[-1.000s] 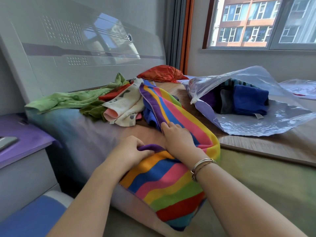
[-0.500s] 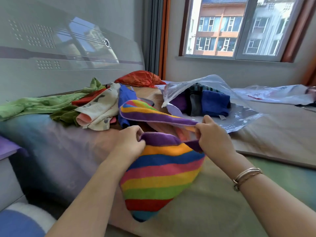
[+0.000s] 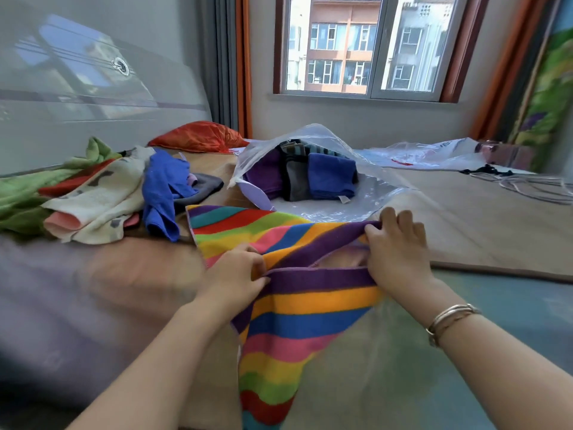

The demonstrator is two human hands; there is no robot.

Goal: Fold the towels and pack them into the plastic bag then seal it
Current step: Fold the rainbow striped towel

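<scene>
Covering the bed [image 3: 465,212], a mat beneath a window [image 3: 366,45]

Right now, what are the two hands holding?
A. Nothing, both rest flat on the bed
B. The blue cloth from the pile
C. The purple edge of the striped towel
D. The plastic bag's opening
C. The left hand and right hand each pinch the purple edge of the striped towel, stretching it between them, while the plastic bag lies open beyond it, untouched.
</scene>
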